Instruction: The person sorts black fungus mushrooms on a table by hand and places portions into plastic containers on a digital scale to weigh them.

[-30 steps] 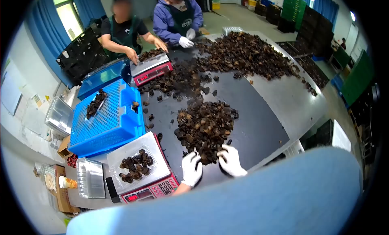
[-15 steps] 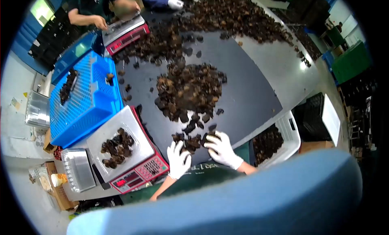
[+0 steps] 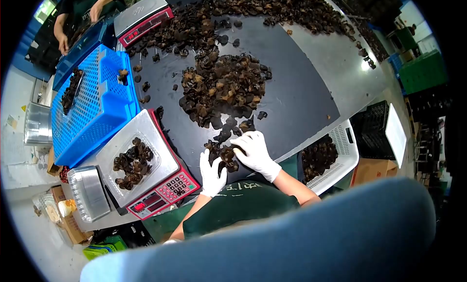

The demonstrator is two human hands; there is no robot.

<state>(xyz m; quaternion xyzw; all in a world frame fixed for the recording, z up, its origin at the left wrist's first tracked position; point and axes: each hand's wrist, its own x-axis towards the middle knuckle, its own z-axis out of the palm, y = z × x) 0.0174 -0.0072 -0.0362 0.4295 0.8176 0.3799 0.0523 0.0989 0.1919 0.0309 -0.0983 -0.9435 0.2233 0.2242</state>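
Note:
Both my hands wear white gloves and lie around a small heap of dark wood ear mushrooms [image 3: 225, 158] near the table's front edge. My left hand [image 3: 212, 175] is at the heap's left side, thumb and fingers apart, its fingertips against the pieces. From the right, my right hand [image 3: 254, 153] reaches over the heap with its fingers stretched and slightly bent, touching the pieces. A larger pile of wood ear mushrooms [image 3: 224, 87] lies just beyond. To the left, a clear plastic tray with wood ear mushrooms [image 3: 133, 163] rests on a red-sided scale [image 3: 168, 184].
A blue perforated crate [image 3: 97, 102] stands beyond the scale, near clear plastic trays [image 3: 90, 192]. A second scale [image 3: 141, 19] sits at the far left by a co-worker's hand [image 3: 96, 12]. At right is a white basket [image 3: 346, 153] holding dark pieces.
My hands have come closer together around the small heap, the right one moving left over it. The co-worker's hands have moved left, away from the far scale. The view has shifted slightly.

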